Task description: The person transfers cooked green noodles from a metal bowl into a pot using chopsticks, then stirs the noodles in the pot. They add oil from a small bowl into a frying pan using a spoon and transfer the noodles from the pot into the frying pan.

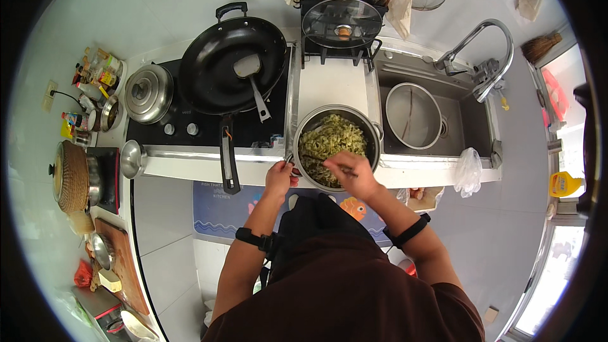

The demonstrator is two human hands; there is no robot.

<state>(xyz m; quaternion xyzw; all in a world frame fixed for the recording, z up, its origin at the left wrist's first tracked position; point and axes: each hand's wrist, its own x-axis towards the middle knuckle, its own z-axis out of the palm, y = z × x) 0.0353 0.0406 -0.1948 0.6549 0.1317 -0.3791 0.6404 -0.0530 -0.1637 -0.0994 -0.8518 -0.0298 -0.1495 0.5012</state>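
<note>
A steel pot (375,164) with shredded green food (332,137) in it stands at the counter's front edge, between the stove and the sink. My left hand (281,178) grips the pot's side handle. Above the food, my right hand (349,171) is closed around a thin dark utensil, perhaps chopsticks, whose tip reaches into the shreds; the hand hides most of it. Left of the pot, a black wok (204,76) sits on the cooktop with a metal spatula (248,65) lying in it.
A lidded steel pot (148,95) stands left of the wok, whose long handle (229,161) overhangs the counter edge. A small steel bowl (133,158) is at the corner. The sink (468,123) holds a steel basin (413,116). A glass lid (342,23) leans on the rack behind.
</note>
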